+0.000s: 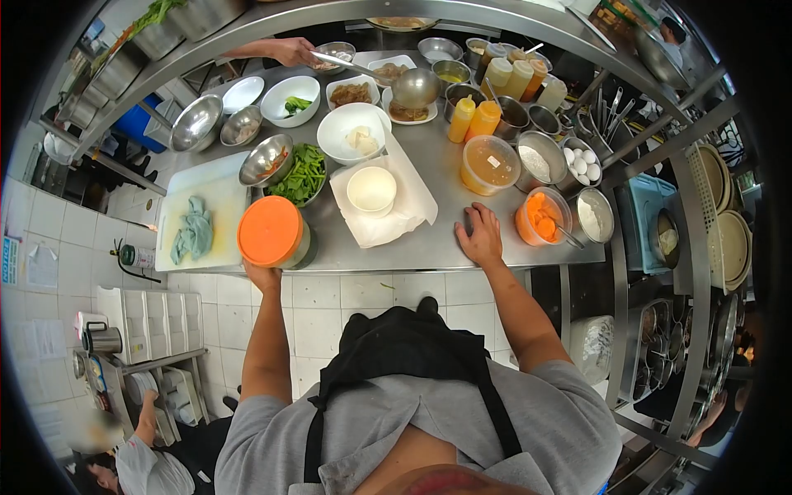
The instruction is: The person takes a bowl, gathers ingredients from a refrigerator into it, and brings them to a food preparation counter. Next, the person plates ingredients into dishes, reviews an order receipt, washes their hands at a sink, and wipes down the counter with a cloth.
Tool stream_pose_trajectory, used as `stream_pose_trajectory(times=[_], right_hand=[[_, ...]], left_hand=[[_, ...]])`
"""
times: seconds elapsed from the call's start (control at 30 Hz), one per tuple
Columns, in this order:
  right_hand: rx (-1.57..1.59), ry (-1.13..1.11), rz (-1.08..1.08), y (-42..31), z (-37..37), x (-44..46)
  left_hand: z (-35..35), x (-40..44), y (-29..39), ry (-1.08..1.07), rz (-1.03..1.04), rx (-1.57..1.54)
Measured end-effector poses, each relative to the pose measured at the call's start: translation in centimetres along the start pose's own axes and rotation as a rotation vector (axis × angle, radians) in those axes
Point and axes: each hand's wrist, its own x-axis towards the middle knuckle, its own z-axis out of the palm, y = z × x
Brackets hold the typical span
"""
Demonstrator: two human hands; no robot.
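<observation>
A tub with an orange lid (271, 232) stands at the near left edge of the steel table. My left hand (262, 275) is closed against its near side, with most of the fingers hidden by the tub. My right hand (481, 235) lies on the table's front edge, fingers apart, holding nothing. Close to it are a tub of cloudy liquid (490, 165) and a container of orange pieces (543, 218) with a spoon inside. Between my hands, a white bowl (371, 190) sits on white paper (408, 216).
Left lies a cutting board (223, 177) with a crumpled cloth (193, 231). Leafy greens (303, 175) fill a bowl. Across the table, another person's hand (293, 52) holds a ladle (417, 88). Sauce bottles (483, 121) and eggs (582, 165) stand right. A shelf rail (462, 11) arches overhead.
</observation>
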Motion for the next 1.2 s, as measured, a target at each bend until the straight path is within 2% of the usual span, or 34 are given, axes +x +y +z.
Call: stream_pose_trajectory(times=[0.33,0.53,0.6,0.73,0.83,0.9,1.03,1.1,1.13,1.2], right_hand=[[-0.010,-0.014,0.009,0.0,0.1,0.0],[-0.008,-0.009,0.011,0.0,0.1,0.0],[-0.006,-0.006,0.009,-0.1,0.1,0.0],[0.001,0.001,0.009,-0.2,-0.1,0.1],[-0.002,-0.005,0.008,-0.2,-0.1,0.1],[-0.001,-0.001,0.002,-0.2,0.0,0.1],[-0.008,-0.001,0.004,-0.1,0.1,0.1],[-0.008,-0.001,0.003,-0.1,0.1,0.1],[-0.007,0.001,0.003,-0.1,0.1,0.1],[-0.007,-0.001,0.003,-0.1,0.0,0.1]], left_hand=[[-0.4,0.7,-0.1,0.023,-0.093,-0.131],[-0.5,0.8,-0.3,0.033,0.028,0.072],[-0.2,0.6,0.0,0.020,-0.078,-0.114],[-0.8,1.1,-0.5,-0.001,-0.057,-0.122],[-2.8,2.5,-1.8,0.018,-0.022,-0.048],[-6.4,5.6,-4.5,-0.120,0.283,0.452],[-5.6,4.7,-3.4,-0.164,0.274,0.453],[-4.3,3.7,-2.6,-0.073,0.078,0.166],[-3.3,2.9,-1.9,-0.073,0.078,0.166],[-1.2,1.1,-0.5,-0.007,-0.076,-0.118]])
